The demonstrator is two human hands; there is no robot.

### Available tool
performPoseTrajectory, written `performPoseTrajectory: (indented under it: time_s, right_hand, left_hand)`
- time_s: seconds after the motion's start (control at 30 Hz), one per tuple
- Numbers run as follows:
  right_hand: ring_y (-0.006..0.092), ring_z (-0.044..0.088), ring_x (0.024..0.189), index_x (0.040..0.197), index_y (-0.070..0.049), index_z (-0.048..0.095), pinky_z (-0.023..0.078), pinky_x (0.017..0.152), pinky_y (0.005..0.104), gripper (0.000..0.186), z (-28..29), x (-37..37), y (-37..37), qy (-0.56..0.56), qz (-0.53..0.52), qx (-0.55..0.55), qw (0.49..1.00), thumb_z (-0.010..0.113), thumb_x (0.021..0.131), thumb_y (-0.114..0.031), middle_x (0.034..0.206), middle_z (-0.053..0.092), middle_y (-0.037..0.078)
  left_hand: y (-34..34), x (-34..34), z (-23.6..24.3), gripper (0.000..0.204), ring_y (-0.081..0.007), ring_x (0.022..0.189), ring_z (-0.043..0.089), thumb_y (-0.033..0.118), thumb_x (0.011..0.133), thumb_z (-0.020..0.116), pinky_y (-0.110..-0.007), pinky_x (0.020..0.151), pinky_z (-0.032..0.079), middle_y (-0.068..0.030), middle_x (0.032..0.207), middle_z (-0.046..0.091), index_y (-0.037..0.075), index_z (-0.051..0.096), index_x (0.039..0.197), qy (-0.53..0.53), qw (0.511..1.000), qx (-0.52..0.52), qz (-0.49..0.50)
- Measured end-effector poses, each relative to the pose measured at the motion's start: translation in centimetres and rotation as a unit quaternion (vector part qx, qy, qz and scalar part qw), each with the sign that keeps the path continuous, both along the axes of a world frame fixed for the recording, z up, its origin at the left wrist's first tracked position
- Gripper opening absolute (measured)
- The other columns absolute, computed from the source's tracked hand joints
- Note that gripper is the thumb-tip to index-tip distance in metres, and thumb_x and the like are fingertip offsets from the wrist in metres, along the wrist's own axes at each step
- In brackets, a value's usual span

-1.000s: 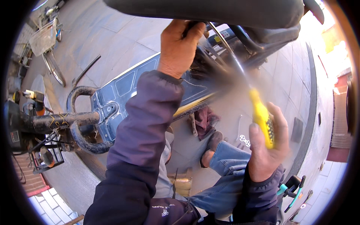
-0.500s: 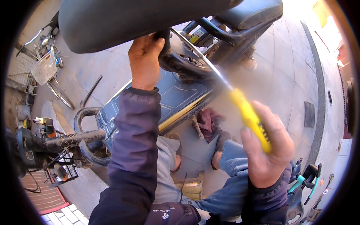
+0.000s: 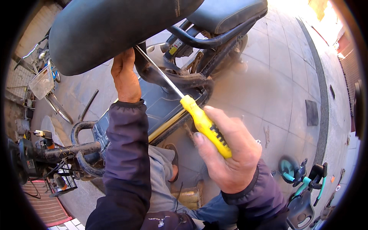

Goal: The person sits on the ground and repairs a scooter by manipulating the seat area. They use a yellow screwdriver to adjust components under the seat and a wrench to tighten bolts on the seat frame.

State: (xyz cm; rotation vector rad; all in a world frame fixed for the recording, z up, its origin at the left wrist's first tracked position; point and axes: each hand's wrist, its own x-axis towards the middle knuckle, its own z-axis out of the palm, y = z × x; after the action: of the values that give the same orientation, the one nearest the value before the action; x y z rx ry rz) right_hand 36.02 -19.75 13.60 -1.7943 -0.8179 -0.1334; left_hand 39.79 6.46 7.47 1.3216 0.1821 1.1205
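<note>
My right hand [image 3: 234, 153] is closed round a yellow-handled screwdriver [image 3: 195, 113]. Its long steel shaft runs up and left to the underside of a black padded seat [image 3: 122, 27], where the tip is hidden. My left hand [image 3: 125, 82] is raised against that underside beside the shaft, fingers pressed together and their tips hidden. Around the shaft is the scooter's black tube frame [image 3: 159, 76], with a rear cushion [image 3: 218, 15] behind and a dark footboard [image 3: 157, 107] below.
Handlebar stem [image 3: 61, 153] at left. Behind it stand a bicycle with a basket [image 3: 42, 80] and a loose dark tube [image 3: 90, 101] on the paving. At lower right are a turquoise-and-black ride-on toy [image 3: 306, 188], a dark flat plate [image 3: 311, 113] and a raised kerb [image 3: 326, 126].
Both hands and the seat appear further left in the picture as the view shifts, and more of the rear cushion shows. The screwdriver stays under the seat, now slanting more flatly.
</note>
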Motion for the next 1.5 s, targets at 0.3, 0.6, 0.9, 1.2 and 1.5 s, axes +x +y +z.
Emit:
performPoseTrajectory:
  time_s: [0.3, 0.6, 0.9, 1.2, 1.5]
  right_hand:
    - [0.0222, 0.063, 0.071, 0.112, 0.001, 0.058, 0.05, 0.062, 0.0283, 0.044, -0.6, 0.2, 1.4, -0.021, -0.011, 0.012, 1.0, 0.071, 0.07, 0.001, 0.088, 0.061, 0.016]
    - [0.016, 0.061, 0.072, 0.114, 0.004, 0.055, 0.047, 0.066, 0.024, 0.043, -1.1, -0.1, 1.3, 0.043, 0.002, 0.035, 0.998, 0.067, 0.074, 0.003, 0.086, 0.061, 0.014]
    - [0.0141, 0.059, 0.075, 0.116, 0.004, 0.053, 0.046, 0.069, 0.0228, 0.042, -1.1, 0.1, 1.2, 0.051, 0.0, 0.031, 0.998, 0.065, 0.076, 0.003, 0.089, 0.06, 0.013]
    - [0.0121, 0.057, 0.083, 0.118, 0.003, 0.052, 0.046, 0.075, 0.0243, 0.039, -0.9, 0.2, 1.2, 0.052, 0.007, 0.003, 0.999, 0.06, 0.08, 0.001, 0.099, 0.061, 0.011]
    - [0.004, 0.048, 0.056, 0.116, 0.001, 0.053, 0.037, 0.05, 0.0176, 0.037, -0.1, -0.1, 0.9, 0.202, -0.021, 0.067, 0.977, 0.06, 0.08, 0.001, 0.087, 0.062, 0.006]
  left_hand:
    - [0.4, 0.0, -0.2, 0.028, -0.0097, 0.094, 0.053, 0.019, 0.091, 0.058, -0.024, 0.09, 0.036, -0.0027, 0.102, 0.062, 0.0, 0.06, 0.111, -0.003, 1.0, 0.009, -0.002]
    - [1.2, -0.2, -0.6, 0.033, -0.0156, 0.101, 0.056, 0.018, 0.089, 0.06, -0.031, 0.093, 0.042, -0.0068, 0.108, 0.062, 0.002, 0.057, 0.118, 0.015, 0.997, 0.071, -0.006]
    - [1.8, 0.7, -0.6, 0.034, -0.0126, 0.098, 0.055, 0.02, 0.085, 0.066, -0.028, 0.091, 0.041, -0.0046, 0.107, 0.063, 0.003, 0.059, 0.114, -0.012, 0.996, 0.076, 0.034]
    - [2.1, 1.9, 0.8, 0.015, -0.0133, 0.085, 0.057, 0.006, 0.087, 0.058, -0.028, 0.078, 0.045, -0.0068, 0.091, 0.064, 0.001, 0.059, 0.101, -0.038, 0.96, 0.239, 0.143]
    - [1.2, 1.0, 1.7, 0.012, -0.014, 0.055, 0.051, 0.01, 0.084, 0.063, -0.03, 0.053, 0.041, -0.0099, 0.064, 0.059, -0.001, 0.061, 0.083, 0.113, 0.89, 0.339, 0.282]
